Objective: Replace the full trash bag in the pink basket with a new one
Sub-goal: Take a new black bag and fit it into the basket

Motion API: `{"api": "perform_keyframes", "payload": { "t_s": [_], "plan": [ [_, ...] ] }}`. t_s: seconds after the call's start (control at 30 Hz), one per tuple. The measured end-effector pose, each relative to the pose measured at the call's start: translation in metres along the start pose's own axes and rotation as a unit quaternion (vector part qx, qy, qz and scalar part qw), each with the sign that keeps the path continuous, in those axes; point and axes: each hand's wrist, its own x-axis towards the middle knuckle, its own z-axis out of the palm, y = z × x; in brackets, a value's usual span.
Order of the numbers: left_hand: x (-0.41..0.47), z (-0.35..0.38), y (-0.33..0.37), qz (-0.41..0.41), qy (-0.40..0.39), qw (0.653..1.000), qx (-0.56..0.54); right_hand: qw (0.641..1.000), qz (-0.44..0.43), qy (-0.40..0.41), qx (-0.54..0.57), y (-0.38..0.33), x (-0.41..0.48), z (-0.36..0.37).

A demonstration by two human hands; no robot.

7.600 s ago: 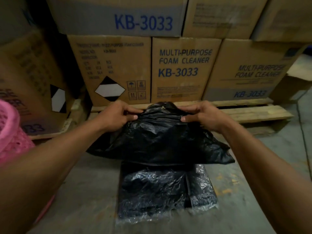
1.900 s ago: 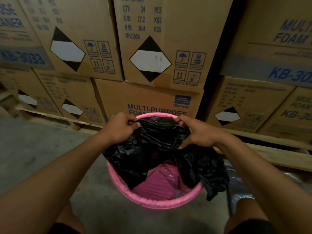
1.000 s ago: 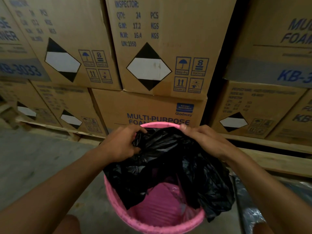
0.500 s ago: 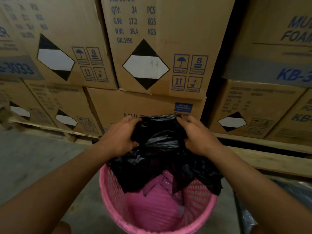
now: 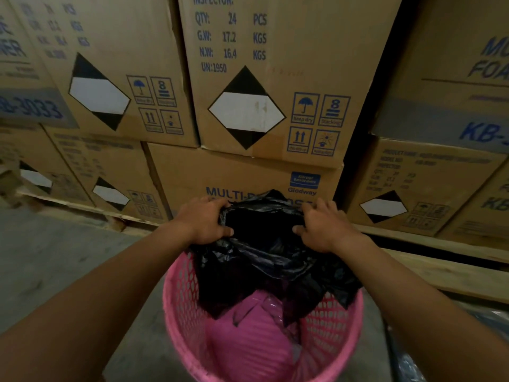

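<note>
A pink mesh basket (image 5: 181, 304) stands on the concrete floor right below me. A black trash bag (image 5: 264, 260) hangs into it from above, crumpled, its lower part draped inside the basket and over the right rim. My left hand (image 5: 205, 221) grips the bag's upper edge on the left, and my right hand (image 5: 321, 226) grips it on the right, both above the basket's far side. Between them the bag's mouth shows as a dark gap. Pink plastic (image 5: 248, 337) lies at the bottom of the basket.
Stacked cardboard boxes (image 5: 264, 78) marked KB-3033 rise close behind the basket on wooden pallets (image 5: 440, 260). Bare concrete floor (image 5: 55, 266) lies to the left. A clear plastic pack (image 5: 407, 365) shows at the lower right edge.
Both hands have spread a little apart at the bag's top edge and lifted it slightly. The bag's mouth has widened between them. More of the basket's mesh wall shows.
</note>
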Motion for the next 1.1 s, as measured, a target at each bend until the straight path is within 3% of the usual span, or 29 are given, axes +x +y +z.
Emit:
{"api": "perform_keyframes", "payload": {
  "t_s": [0.13,0.2,0.27,0.33,0.47,0.7,0.77,0.87,0.93,1.03,1.1],
  "plan": [
    [0.005,0.001,-0.013,-0.022,-0.079,0.997,-0.001,0.999,0.006,-0.009,-0.047,0.003,-0.006,-0.005],
    [0.007,-0.002,-0.015,-0.032,-0.099,0.994,0.014,0.996,-0.012,0.034,-0.076,-0.003,-0.013,-0.006],
    [0.005,-0.007,-0.008,-0.028,-0.047,0.996,0.067,0.99,-0.054,0.114,-0.063,-0.014,-0.016,-0.003],
    [0.003,-0.008,0.004,0.028,0.039,0.998,0.042,0.984,-0.099,0.146,-0.016,-0.025,-0.014,0.003],
    [-0.001,0.006,0.013,0.104,0.043,0.987,-0.112,0.992,-0.087,0.069,0.062,-0.021,0.003,0.008],
    [0.004,0.016,-0.008,0.037,-0.012,0.981,-0.192,0.992,-0.065,-0.022,0.103,0.004,0.012,0.012],
    [0.003,0.014,-0.01,0.024,-0.02,0.987,-0.16,0.993,-0.061,-0.018,0.095,0.005,0.01,0.009],
    [0.002,0.01,-0.006,0.046,0.052,0.994,-0.085,0.994,-0.088,0.049,0.047,-0.005,0.005,0.009],
    [0.005,0.007,0.005,0.08,0.079,0.983,-0.148,0.987,-0.127,0.078,0.063,-0.017,0.006,0.008],
    [0.019,0.007,0.022,0.087,0.045,0.967,-0.236,0.983,-0.127,0.059,0.115,-0.03,0.017,0.003],
    [0.032,0.009,0.024,0.072,0.012,0.969,-0.235,0.985,-0.11,0.041,0.128,-0.032,0.027,0.003]
  ]
}}
